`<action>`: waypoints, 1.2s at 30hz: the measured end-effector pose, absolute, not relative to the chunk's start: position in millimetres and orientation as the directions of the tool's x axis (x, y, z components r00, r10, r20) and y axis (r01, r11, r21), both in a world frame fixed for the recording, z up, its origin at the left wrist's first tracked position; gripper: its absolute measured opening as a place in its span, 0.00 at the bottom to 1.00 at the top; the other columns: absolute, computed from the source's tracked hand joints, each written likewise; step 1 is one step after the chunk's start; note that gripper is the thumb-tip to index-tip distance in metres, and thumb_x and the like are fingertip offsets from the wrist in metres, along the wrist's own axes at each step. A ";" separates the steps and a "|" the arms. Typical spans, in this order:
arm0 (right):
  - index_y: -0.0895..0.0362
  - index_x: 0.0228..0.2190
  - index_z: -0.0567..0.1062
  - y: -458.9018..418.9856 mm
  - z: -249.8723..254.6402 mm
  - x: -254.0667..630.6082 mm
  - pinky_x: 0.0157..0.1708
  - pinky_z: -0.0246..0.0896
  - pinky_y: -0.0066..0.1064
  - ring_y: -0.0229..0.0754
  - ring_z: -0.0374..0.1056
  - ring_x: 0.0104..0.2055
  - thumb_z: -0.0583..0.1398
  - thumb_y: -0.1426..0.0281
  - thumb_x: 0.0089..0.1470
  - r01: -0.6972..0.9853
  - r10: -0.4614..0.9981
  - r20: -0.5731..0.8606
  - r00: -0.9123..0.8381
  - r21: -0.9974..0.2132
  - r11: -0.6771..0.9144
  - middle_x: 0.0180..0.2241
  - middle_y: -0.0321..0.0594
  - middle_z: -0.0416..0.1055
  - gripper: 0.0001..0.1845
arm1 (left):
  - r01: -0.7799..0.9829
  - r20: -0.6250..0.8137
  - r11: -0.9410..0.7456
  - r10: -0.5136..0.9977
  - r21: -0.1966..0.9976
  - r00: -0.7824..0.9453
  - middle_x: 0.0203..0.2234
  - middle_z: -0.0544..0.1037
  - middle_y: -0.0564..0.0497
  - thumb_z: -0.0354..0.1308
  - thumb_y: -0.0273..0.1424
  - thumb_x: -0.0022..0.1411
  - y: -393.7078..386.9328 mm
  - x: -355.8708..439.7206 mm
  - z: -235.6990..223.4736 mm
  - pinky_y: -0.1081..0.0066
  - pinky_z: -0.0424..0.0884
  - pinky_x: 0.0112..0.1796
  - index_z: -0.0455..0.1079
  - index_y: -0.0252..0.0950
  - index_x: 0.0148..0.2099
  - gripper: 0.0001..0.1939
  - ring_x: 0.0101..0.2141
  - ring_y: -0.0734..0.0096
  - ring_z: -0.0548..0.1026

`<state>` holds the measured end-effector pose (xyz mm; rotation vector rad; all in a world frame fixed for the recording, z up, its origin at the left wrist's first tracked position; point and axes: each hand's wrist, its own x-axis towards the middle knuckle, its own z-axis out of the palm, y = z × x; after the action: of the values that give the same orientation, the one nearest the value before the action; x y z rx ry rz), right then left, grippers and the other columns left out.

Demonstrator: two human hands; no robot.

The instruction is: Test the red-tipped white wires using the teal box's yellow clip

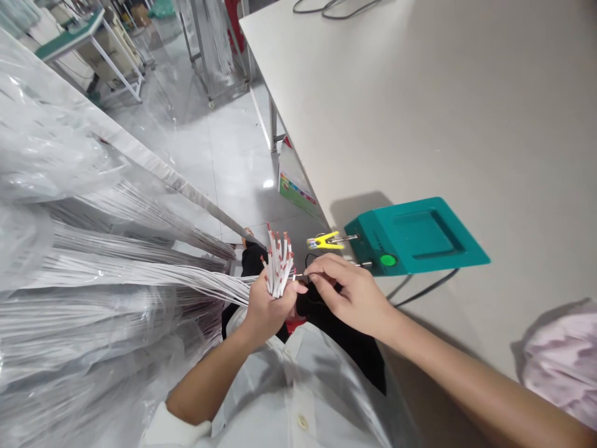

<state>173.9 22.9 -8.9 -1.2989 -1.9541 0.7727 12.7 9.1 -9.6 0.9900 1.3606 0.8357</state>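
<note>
- The left hand (pixel 269 306) is closed around a bunch of white wires (pixel 280 264), thumb across the front; the reddish ends stick up out of this grip.
- From the left grip the same wires run off to the left in a long, loose sheaf.
- The right hand (pixel 347 292) is just beside the left one, thumb and forefinger brought narrowly together next to the wire ends. A thin strand reaches these fingertips; whether it is pinched I cannot tell.
- Just ahead of the right grip, a yellow clip (pixel 324 240) sits on a metal rod of a teal unit (pixel 420 233). A second rod (pixel 364 264) is close above the right hand, partly hidden by it.
- The unit rests on the table (pixel 420 124), ahead and to the right of the right grip, its round green button (pixel 388 260) facing up. A black cable (pixel 431 288) leaves its near side.
- Well to the right of both grips, a pink cloth (pixel 564 367) lies on the table.
- Left of the left grip, other wires (pixel 135 317) lie among clear plastic bags (pixel 56 143), beside a slanting rail (pixel 153 163).
- Ahead of the left grip, a carton (pixel 296 190) stands by the table's edge.
</note>
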 end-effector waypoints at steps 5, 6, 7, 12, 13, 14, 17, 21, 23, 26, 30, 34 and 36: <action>0.56 0.34 0.73 24.1 -7.7 166.7 0.29 0.63 0.28 0.37 0.68 0.29 0.55 0.72 0.53 0.481 0.911 0.268 -0.314 -0.782 0.396 0.34 0.42 0.71 0.08 | 0.123 -0.347 0.334 0.931 0.935 0.115 0.12 0.65 0.60 0.55 0.30 0.55 9.4 9.8 -7.5 0.77 0.61 0.21 0.67 0.32 0.47 0.17 0.15 0.80 0.61; 0.56 0.31 0.73 25.0 -6.8 165.0 0.29 0.63 0.28 0.37 0.67 0.30 0.54 0.72 0.53 0.474 0.903 0.282 -0.324 -0.778 0.413 0.32 0.42 0.71 0.08 | 0.133 -0.347 0.331 0.929 0.934 0.127 0.12 0.64 0.60 0.55 0.30 0.55 8.9 9.4 -7.3 0.77 0.61 0.21 0.67 0.32 0.48 0.17 0.15 0.80 0.62; 0.56 0.29 0.73 25.9 -5.9 163.3 0.28 0.62 0.28 0.37 0.67 0.29 0.54 0.73 0.53 0.466 0.900 0.285 -0.330 -0.780 0.418 0.30 0.41 0.71 0.08 | 0.139 -0.346 0.328 0.928 0.934 0.136 0.13 0.65 0.59 0.55 0.30 0.55 8.2 9.1 -7.4 0.76 0.61 0.21 0.68 0.32 0.47 0.17 0.15 0.80 0.62; 0.56 0.21 0.70 25.2 -1.2 160.9 0.21 0.57 0.24 0.33 0.61 0.21 0.53 0.72 0.52 0.463 0.955 0.124 -0.270 -0.853 0.242 0.21 0.35 0.66 0.11 | 0.142 -0.355 0.335 0.924 0.931 0.146 0.13 0.65 0.58 0.55 0.31 0.56 6.3 10.5 -9.3 0.76 0.62 0.21 0.71 0.30 0.45 0.15 0.15 0.80 0.62; 0.56 0.20 0.69 24.3 0.4 163.5 0.20 0.57 0.24 0.33 0.60 0.20 0.53 0.73 0.52 0.484 0.960 0.105 -0.260 -0.846 0.223 0.19 0.34 0.65 0.11 | 0.135 -0.366 0.348 0.919 0.928 0.144 0.13 0.66 0.58 0.55 0.31 0.56 7.2 11.3 -9.2 0.77 0.62 0.21 0.71 0.30 0.46 0.16 0.15 0.80 0.62; 0.56 0.19 0.68 23.8 2.4 167.7 0.20 0.56 0.24 0.33 0.60 0.20 0.53 0.73 0.52 0.513 0.958 0.114 -0.261 -0.825 0.238 0.19 0.34 0.64 0.12 | 0.127 -0.379 0.363 0.914 0.923 0.143 0.14 0.68 0.57 0.55 0.32 0.55 8.8 12.2 -8.7 0.77 0.62 0.20 0.70 0.30 0.47 0.17 0.15 0.80 0.63; 0.57 0.23 0.70 28.2 11.3 187.0 0.25 0.59 0.26 0.35 0.65 0.25 0.52 0.73 0.53 0.637 0.894 0.301 -0.331 -0.627 0.448 0.24 0.38 0.70 0.10 | 0.094 -0.398 0.387 0.904 0.917 0.156 0.22 0.76 0.51 0.55 0.33 0.56 18.8 14.9 -6.7 0.77 0.61 0.18 0.66 0.29 0.52 0.22 0.14 0.82 0.63; 0.60 0.42 0.72 50.4 22.0 211.4 0.37 0.58 0.38 0.49 0.67 0.40 0.55 0.67 0.55 0.840 0.792 0.387 -0.473 -0.075 0.538 0.38 0.48 0.73 0.15 | 0.048 -0.371 0.368 0.913 0.928 0.170 0.27 0.79 0.46 0.55 0.35 0.56 38.5 18.7 -9.3 0.78 0.58 0.15 0.63 0.28 0.54 0.26 0.12 0.84 0.61; 0.59 0.43 0.72 62.6 24.8 216.0 0.40 0.55 0.42 0.52 0.65 0.41 0.55 0.69 0.55 0.844 0.801 0.286 -0.525 0.057 0.533 0.37 0.48 0.73 0.14 | 0.020 -0.340 0.343 0.923 0.939 0.182 0.28 0.80 0.45 0.56 0.36 0.56 46.4 20.6 -13.4 0.78 0.57 0.15 0.63 0.28 0.55 0.26 0.12 0.84 0.60; 0.56 0.36 0.74 75.0 26.8 215.2 0.43 0.51 0.46 0.52 0.65 0.41 0.55 0.72 0.54 0.828 0.811 0.168 -0.561 0.115 0.549 0.33 0.45 0.74 0.09 | -0.017 -0.292 0.301 0.937 0.954 0.193 0.29 0.80 0.43 0.56 0.37 0.56 52.8 23.4 -19.6 0.78 0.57 0.14 0.63 0.29 0.55 0.26 0.12 0.85 0.60; 0.56 0.26 0.73 82.3 25.6 212.6 0.47 0.46 0.48 0.50 0.65 0.40 0.54 0.77 0.52 0.796 0.789 0.112 -0.604 0.146 0.588 0.29 0.43 0.74 0.09 | -0.049 -0.276 0.289 0.944 0.956 0.179 0.29 0.80 0.42 0.56 0.37 0.56 55.4 28.0 -24.3 0.79 0.55 0.13 0.64 0.28 0.54 0.26 0.11 0.86 0.59; 0.57 0.23 0.72 86.6 21.1 214.5 0.48 0.45 0.48 0.47 0.67 0.38 0.56 0.77 0.50 0.801 0.797 0.090 -0.597 0.116 0.587 0.27 0.42 0.74 0.09 | -0.077 -0.281 0.297 0.944 0.952 0.170 0.29 0.80 0.42 0.56 0.36 0.56 57.3 33.1 -27.5 0.79 0.55 0.13 0.64 0.28 0.55 0.26 0.11 0.86 0.59; 0.58 0.23 0.73 87.5 19.7 215.4 0.49 0.44 0.49 0.47 0.67 0.38 0.56 0.77 0.50 0.812 0.809 0.078 -0.582 0.101 0.575 0.27 0.42 0.75 0.08 | -0.070 -0.301 0.315 0.939 0.946 0.164 0.29 0.80 0.42 0.56 0.35 0.56 57.8 35.7 -28.6 0.79 0.55 0.12 0.64 0.29 0.55 0.26 0.11 0.86 0.59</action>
<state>215.4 87.5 19.7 -1.4247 -2.7665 -0.1963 35.7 57.8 -28.6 0.9780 1.1636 0.9142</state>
